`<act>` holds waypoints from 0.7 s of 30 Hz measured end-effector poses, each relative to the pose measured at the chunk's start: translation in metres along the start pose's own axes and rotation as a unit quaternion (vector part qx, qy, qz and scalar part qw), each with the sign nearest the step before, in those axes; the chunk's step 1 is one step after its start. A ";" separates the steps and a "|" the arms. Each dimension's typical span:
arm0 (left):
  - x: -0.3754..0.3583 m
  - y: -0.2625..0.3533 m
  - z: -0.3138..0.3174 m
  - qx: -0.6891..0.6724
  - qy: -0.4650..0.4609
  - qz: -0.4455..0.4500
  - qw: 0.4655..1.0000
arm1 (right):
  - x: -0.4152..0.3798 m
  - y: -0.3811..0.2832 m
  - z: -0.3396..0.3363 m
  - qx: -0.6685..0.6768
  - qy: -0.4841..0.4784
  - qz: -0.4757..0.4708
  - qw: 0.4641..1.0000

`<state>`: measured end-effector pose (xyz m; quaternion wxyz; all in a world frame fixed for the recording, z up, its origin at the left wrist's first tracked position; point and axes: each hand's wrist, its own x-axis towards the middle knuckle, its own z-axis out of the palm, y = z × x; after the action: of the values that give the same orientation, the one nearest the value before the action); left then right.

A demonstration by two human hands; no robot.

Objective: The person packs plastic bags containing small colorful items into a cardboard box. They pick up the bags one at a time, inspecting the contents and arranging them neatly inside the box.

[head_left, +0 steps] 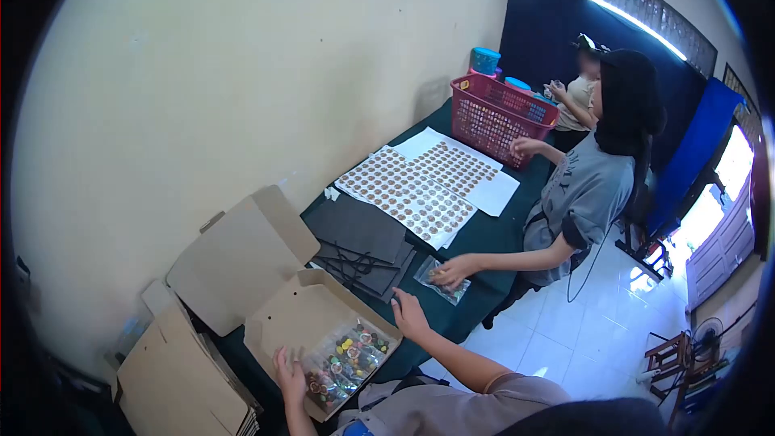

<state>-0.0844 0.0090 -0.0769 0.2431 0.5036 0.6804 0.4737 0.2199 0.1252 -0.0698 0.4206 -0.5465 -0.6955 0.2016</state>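
An open brown cardboard box point(281, 319) lies in front of me with its lid point(234, 262) tilted back. Clear packets of colourful small pieces point(347, 363), perhaps sweets, fill its near side. My left hand point(291, 378) is at the box's left end, fingers apart beside the packets. Over by the right end, my right hand point(411, 316) has its fingers extended near the box's corner and the dark flat bags point(359, 234). I see nothing held in either hand. A co-worker's hand point(454, 270) is on another clear packet point(432, 281) to the right.
Flattened cardboard boxes point(182, 379) are stacked at the left. Sheets of round stickers point(412, 194) lie on the dark green tablecloth point(492, 242). Behind them stands a red plastic basket point(492, 121). The co-worker in grey point(593, 182) stands at the table's right side, another person beyond.
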 end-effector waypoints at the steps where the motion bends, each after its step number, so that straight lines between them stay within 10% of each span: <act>1: -0.001 0.005 -0.004 -0.009 -0.002 -0.027 1.000 | -0.001 0.011 -0.001 -0.035 0.014 0.026 0.999; 12: -0.012 -0.023 0.003 0.001 -0.055 -0.040 0.998 | 0.025 0.138 -0.058 -0.361 0.024 0.168 0.917; 14: -0.009 -0.005 -0.002 -0.002 -0.071 -0.024 0.997 | 0.041 0.143 -0.067 -0.332 -0.096 0.174 0.922; 15: -0.007 0.003 -0.004 -0.006 -0.090 -0.008 0.996 | 0.045 0.136 -0.063 -0.221 0.023 0.118 0.968; 21: 0.004 0.025 0.005 -0.103 -0.155 -0.048 0.981 | 0.067 0.020 -0.053 0.223 -0.015 0.230 0.947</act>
<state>-0.0702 0.0159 -0.0563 0.4183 0.5098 0.6052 0.4458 0.2714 0.1841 -0.0301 0.4638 -0.5808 -0.4945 0.4507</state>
